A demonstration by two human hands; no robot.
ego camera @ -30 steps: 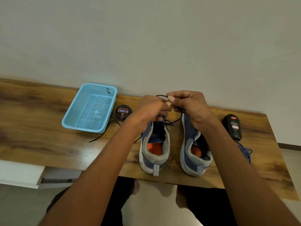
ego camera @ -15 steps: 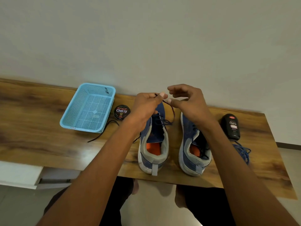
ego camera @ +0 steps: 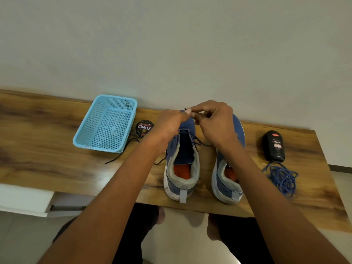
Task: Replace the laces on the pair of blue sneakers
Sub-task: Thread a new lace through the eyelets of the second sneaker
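sneakers [ego camera: 182, 168] sat heels-near on the wooden surface [ego camera: 47, 159], dark lace [ego camera: 198, 142] threaded in the left one. above its toe, left hand [ego camera: 169, 123] and right hand [ego camera: 215, 121] pinched the lace's end. blue basket [ego camera: 106, 124] stood left.

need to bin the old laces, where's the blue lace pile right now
In the head view the blue lace pile lies on the wooden table at its right end, just in front of the black Cherry bottle and right of the right sneaker.
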